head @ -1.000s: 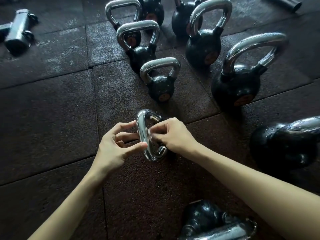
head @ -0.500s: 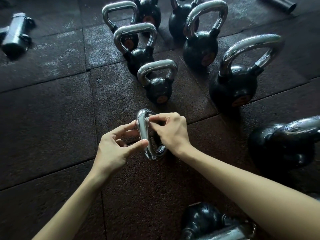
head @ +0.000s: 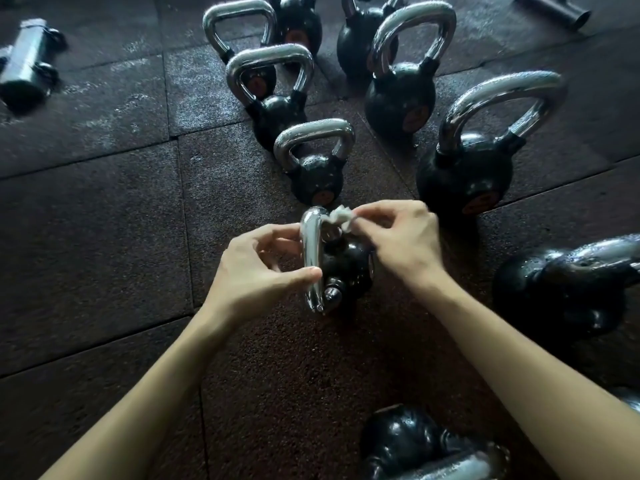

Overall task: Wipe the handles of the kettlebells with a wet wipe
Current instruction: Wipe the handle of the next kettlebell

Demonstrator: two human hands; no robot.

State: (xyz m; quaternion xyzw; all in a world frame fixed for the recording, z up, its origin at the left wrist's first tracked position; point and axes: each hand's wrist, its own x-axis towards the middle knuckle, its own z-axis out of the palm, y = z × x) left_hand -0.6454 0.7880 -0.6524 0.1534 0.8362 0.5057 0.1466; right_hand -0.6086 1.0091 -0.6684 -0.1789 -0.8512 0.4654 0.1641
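A small black kettlebell (head: 349,263) stands on the rubber floor in the middle of the head view, its chrome handle (head: 311,258) turned edge-on toward me. My left hand (head: 258,271) pinches the handle's near side between thumb and fingers. My right hand (head: 401,237) pinches a crumpled white wet wipe (head: 341,216) against the far top corner of the handle. Several more black kettlebells with chrome handles stand beyond, the nearest one (head: 317,164) just behind the wipe.
A large kettlebell (head: 481,147) stands at the right, another (head: 568,285) at the far right, and one (head: 426,445) near my right forearm at the bottom. A metal dumbbell-like piece (head: 27,60) lies far left. Dark rubber tiles (head: 97,244) stretch to the left.
My right hand has slid up from the handle's lower part to its far top corner, and the white wipe now shows. The left hand keeps its pinch on the handle.
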